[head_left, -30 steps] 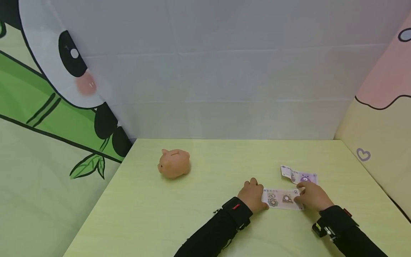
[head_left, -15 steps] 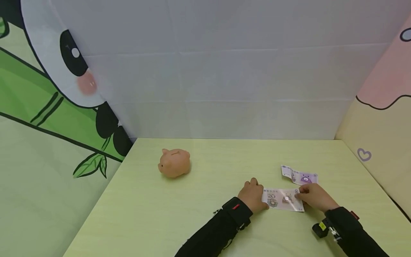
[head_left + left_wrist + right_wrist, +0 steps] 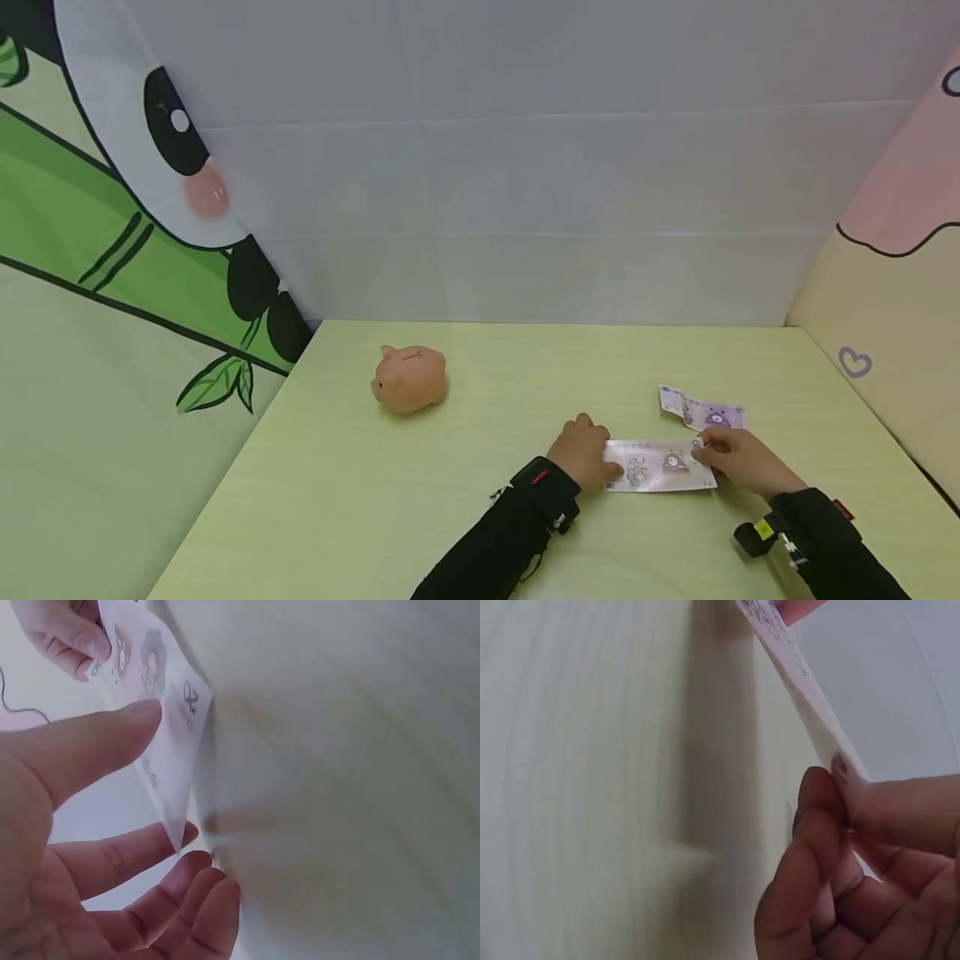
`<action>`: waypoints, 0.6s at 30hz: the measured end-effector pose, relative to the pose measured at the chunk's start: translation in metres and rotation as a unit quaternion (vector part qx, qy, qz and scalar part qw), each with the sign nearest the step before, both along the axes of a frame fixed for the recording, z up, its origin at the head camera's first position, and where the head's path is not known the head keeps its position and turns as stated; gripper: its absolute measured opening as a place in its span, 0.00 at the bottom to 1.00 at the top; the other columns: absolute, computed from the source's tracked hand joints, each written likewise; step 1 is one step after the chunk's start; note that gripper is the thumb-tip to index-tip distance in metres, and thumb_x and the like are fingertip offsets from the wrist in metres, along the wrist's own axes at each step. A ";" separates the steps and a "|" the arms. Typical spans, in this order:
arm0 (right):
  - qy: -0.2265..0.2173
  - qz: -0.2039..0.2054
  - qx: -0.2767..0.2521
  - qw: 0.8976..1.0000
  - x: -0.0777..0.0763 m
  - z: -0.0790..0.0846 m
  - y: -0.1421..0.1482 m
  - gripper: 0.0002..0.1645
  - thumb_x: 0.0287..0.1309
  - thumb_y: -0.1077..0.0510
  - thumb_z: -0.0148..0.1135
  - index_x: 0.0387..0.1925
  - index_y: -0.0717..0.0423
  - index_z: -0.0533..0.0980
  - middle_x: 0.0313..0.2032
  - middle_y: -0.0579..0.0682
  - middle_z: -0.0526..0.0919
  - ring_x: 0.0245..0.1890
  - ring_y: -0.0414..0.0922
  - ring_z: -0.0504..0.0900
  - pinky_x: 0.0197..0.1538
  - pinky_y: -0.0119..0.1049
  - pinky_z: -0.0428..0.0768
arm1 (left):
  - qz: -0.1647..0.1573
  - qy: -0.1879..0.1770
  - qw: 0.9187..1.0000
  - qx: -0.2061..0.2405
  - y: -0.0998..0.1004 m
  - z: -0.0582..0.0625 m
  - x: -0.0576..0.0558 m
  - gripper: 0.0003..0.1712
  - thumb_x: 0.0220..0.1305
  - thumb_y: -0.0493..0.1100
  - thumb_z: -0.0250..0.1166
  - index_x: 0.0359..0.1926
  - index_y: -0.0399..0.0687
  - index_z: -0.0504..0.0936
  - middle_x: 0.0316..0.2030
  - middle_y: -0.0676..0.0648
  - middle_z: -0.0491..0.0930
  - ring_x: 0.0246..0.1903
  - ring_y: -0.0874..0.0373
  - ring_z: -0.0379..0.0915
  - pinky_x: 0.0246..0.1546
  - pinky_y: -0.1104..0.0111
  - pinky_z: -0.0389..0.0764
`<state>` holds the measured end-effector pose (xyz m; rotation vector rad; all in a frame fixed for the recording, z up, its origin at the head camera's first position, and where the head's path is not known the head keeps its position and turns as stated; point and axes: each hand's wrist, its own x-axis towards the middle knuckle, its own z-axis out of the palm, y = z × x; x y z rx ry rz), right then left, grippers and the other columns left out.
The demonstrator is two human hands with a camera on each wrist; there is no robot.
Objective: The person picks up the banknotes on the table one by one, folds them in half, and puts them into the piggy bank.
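In the head view, a pale pink toy banknote [image 3: 655, 467] lies between both hands. Thumb and curled fingers of my right hand [image 3: 742, 461] pinch its right end, and the right wrist view shows the note [image 3: 810, 697] slanting up off the table from that pinch. At the other end is my left hand [image 3: 581, 454]. Its thumb and fingers stand apart in the left wrist view, with a corner of the note touching the index finger [image 3: 120, 859]. Behind the right hand lies a creased purple banknote [image 3: 705, 411], its left end bent up and its lower edge partly hidden.
A tan piggy bank [image 3: 409, 381] with a slot on top stands at the back left of the pale yellow table [image 3: 360, 500]. A plain white-grey sheet [image 3: 525, 208] rises behind the table. Printed cartoon panels flank both sides.
My left hand has drawn slightly left and loosened, baring more of the pink note's left end. The right hand has shifted right, keeping its pinch. The view has turned slightly left.
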<state>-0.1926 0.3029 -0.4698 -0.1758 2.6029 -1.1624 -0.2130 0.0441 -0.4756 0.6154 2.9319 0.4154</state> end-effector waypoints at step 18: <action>-0.013 -0.005 -0.068 0.998 -0.005 0.010 -0.010 0.14 0.69 0.55 0.56 0.38 0.66 0.72 0.30 0.48 0.75 0.30 0.39 0.73 0.33 0.32 0.77 | 0.035 -0.076 0.966 0.246 -0.024 0.011 -0.010 0.14 0.60 0.39 0.68 0.48 0.43 0.83 0.25 0.53 0.73 0.22 0.64 0.63 0.24 0.75 0.63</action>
